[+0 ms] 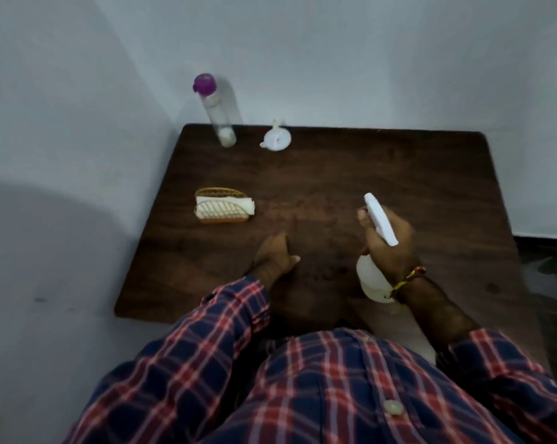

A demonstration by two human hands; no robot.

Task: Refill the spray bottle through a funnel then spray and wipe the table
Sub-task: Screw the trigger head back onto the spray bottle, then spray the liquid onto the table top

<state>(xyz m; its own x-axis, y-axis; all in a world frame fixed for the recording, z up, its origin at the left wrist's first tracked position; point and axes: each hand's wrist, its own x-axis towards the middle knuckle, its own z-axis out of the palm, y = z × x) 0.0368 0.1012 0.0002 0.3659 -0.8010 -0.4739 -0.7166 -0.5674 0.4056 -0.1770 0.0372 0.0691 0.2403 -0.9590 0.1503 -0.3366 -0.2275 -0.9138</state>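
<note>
Since the surface [398, 174] is looking only faintly spotted, refill is probably done, wiping pending. Right hand [390, 245] grip is clamping the spray bottle [371, 277] near the front edge; left hand [275, 256] is resting loose, empty. Funnel [276, 140] is sitting at the back, napkins [224, 206] untouched.

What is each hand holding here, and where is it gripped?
The right hand holds the spray bottle around its neck, below the trigger head. The left hand holds nothing.

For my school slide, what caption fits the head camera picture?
Right hand holds the white spray bottle over the brown table, left hand resting.
</note>
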